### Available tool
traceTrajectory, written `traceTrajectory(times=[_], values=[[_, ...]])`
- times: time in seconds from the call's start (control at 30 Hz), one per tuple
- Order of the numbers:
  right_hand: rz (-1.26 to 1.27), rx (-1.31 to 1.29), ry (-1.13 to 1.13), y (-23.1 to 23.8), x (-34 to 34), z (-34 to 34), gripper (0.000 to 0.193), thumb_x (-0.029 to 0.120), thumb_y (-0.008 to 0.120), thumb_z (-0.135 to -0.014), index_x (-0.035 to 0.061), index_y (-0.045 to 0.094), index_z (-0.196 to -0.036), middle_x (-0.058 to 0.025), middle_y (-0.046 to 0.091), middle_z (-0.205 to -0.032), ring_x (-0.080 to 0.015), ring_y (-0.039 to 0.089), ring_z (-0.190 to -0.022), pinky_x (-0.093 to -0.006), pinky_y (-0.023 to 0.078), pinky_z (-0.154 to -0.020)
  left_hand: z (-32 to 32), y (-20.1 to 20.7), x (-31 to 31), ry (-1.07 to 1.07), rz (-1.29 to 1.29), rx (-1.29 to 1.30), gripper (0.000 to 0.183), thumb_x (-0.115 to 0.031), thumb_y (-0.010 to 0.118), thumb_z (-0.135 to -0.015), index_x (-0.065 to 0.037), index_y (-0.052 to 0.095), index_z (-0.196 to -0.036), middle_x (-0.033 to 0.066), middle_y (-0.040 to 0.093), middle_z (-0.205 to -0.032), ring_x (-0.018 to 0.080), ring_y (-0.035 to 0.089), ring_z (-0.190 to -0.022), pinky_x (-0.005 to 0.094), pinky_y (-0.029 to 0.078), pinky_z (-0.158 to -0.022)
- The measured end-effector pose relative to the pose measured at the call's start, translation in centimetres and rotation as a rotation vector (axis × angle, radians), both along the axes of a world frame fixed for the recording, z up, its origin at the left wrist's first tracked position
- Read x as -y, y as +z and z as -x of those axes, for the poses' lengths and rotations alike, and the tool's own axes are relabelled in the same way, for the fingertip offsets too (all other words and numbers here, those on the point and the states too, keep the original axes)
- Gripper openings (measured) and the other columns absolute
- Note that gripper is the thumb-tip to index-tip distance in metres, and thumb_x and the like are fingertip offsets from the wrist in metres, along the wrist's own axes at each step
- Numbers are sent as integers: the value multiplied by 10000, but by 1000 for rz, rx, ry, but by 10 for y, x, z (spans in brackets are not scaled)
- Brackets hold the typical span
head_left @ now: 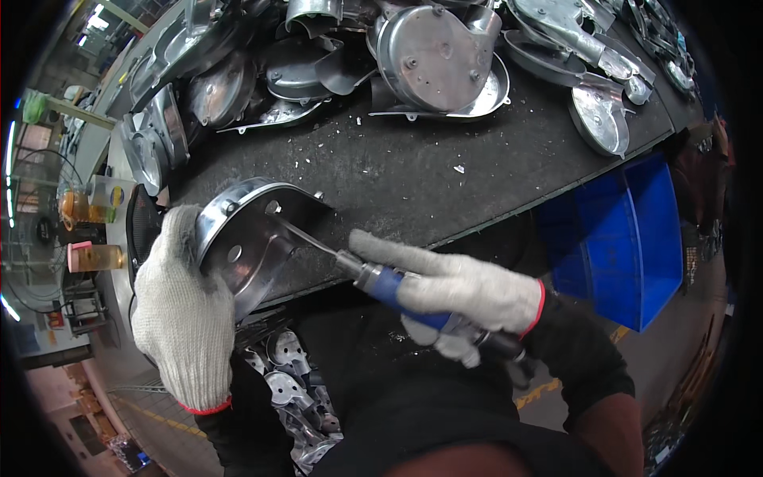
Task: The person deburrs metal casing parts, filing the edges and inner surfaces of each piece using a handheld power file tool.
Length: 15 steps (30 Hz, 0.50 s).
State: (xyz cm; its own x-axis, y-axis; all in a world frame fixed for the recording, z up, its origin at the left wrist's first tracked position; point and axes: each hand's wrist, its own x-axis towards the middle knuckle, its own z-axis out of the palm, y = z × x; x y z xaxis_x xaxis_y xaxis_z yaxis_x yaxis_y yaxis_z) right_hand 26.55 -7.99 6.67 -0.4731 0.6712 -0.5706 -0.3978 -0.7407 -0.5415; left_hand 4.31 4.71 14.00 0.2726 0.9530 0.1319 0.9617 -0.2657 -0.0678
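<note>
My left hand (pixel 179 314), in a white knit glove with a red cuff, grips the left rim of a shiny, curved cast-metal housing (pixel 218 262). The housing is tilted on the near edge of the dark workbench (pixel 413 179), its hollow side facing me. In my gloved right hand (pixel 477 290) is a blue-bodied air die grinder (pixel 388 285), index finger stretched along it. Its long thin shank reaches left into the hollow, and the tip lies at the inner wall near the top rim. Whether the tip touches the metal I cannot tell.
Several similar metal housings (pixel 435 60) are piled along the bench's far side. Metal chips are scattered over the bench top. A blue bin (pixel 616 246) stands off its right edge. Smaller metal castings (pixel 294 385) lie below, beside my left forearm. Drink containers (pixel 99 256) stand at the left.
</note>
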Motion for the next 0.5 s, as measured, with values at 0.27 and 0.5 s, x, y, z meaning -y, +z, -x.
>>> traceTrajectory(times=[0.27,0.5], values=[[-652,998,324,10,8,12,664,382,503,-1061,265,246,-1662,-196,745,-1074,-407,736,-954,-514,587,-784,4,-10,2,-2,-42,115,438,19,699,-832,-132,675,-1243,129,748,-1125,344,728,-1048,428,565,-877],[-806,1119,256,15,12,19,650,320,557,-1046,228,319,-1643,-193,708,-916,-350,737,-763,-450,591,-625,7,-12,-4,-10,-40,145,430,-12,722,-835,-131,672,-1245,143,743,-1143,352,721,-1066,431,565,-876]])
